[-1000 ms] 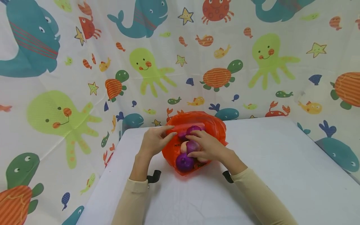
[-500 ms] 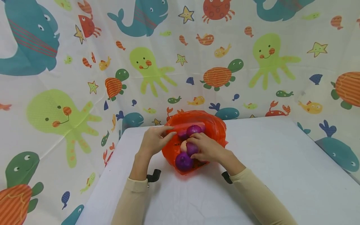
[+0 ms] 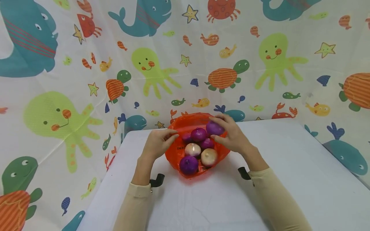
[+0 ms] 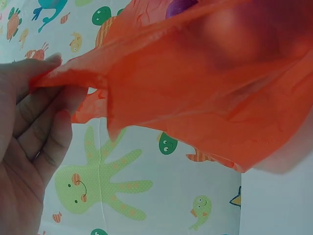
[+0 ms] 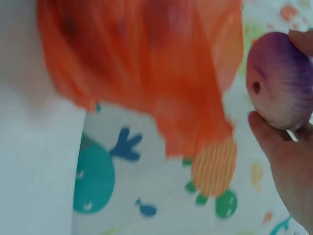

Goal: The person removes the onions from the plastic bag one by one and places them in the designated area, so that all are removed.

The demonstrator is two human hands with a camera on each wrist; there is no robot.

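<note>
A curtain (image 3: 199, 83) printed with sea creatures hangs behind a white tabletop (image 3: 289, 154), where a red bag (image 4: 171, 93) sits with its mouth toward the person. The left hand (image 3: 157, 142) pinches the bag's edge between thumb and fingers. The right hand (image 3: 232, 134) grips a lifted onion (image 3: 214, 127), purple with a paler end, near the bag's far right rim and apart from the plastic. Inside the bag lie purple onions (image 3: 189, 165) and two pale onions (image 3: 209, 157), a few touching.

The left hand (image 3: 157, 143) pinched, thumb (image 3: 171, 140) opposing fingers (image 3: 170, 131). To its right, the right hand (image 3: 232, 134) curled in a grip.
</note>
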